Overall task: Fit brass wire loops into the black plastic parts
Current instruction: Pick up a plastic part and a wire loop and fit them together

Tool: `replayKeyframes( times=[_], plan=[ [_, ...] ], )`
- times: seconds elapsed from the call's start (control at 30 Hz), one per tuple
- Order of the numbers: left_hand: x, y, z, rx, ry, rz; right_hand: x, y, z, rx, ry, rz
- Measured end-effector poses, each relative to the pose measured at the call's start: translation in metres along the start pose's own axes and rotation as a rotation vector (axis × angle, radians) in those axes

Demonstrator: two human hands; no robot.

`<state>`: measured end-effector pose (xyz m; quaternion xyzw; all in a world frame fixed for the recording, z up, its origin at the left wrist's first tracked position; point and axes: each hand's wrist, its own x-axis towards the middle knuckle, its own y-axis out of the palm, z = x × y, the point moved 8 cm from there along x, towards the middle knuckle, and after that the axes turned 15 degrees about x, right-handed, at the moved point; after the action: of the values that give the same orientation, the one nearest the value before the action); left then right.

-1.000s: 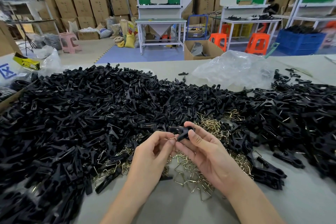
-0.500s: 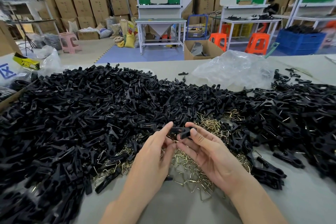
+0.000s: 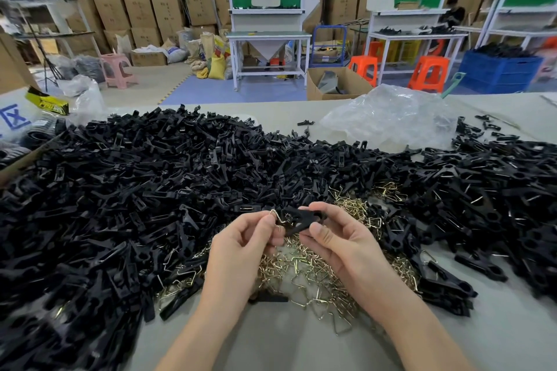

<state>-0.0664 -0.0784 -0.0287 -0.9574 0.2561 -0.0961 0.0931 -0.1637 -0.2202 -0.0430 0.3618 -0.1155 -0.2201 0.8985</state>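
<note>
My left hand (image 3: 245, 242) pinches a brass wire loop (image 3: 278, 218) between thumb and fingers. My right hand (image 3: 340, 238) grips a black plastic part (image 3: 303, 220) by its right end. The loop's end touches the left end of the part, just above the table. Under both hands lies a heap of loose brass wire loops (image 3: 310, 277). A large pile of black plastic parts (image 3: 144, 190) covers the table to the left and behind. Another pile of black parts with wire in them (image 3: 497, 205) lies to the right.
A crumpled clear plastic bag (image 3: 388, 117) lies on the grey table (image 3: 271, 337) at the back right. A cardboard edge (image 3: 21, 159) and a white bag sit at the far left. Benches, orange stools and stacked cartons stand beyond the table.
The left hand's fingers have curled and now pinch a brass loop, brought up against the left end of the black part. The right hand keeps its hold on the part.
</note>
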Motion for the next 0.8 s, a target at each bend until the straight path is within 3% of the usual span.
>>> replayKeyframes(
  times=[0.17,0.3,0.8],
  plan=[
    [-0.001,0.01,0.012,-0.206,-0.155,0.07,-0.004,0.006,0.001,-0.318,-0.065,0.052],
    [-0.003,0.019,0.012,-0.315,-0.189,0.148,-0.005,0.011,0.003,-0.411,-0.099,0.052],
    [-0.007,0.017,0.008,-0.172,-0.154,0.121,-0.006,0.008,0.006,-0.445,-0.107,0.046]
  ],
)
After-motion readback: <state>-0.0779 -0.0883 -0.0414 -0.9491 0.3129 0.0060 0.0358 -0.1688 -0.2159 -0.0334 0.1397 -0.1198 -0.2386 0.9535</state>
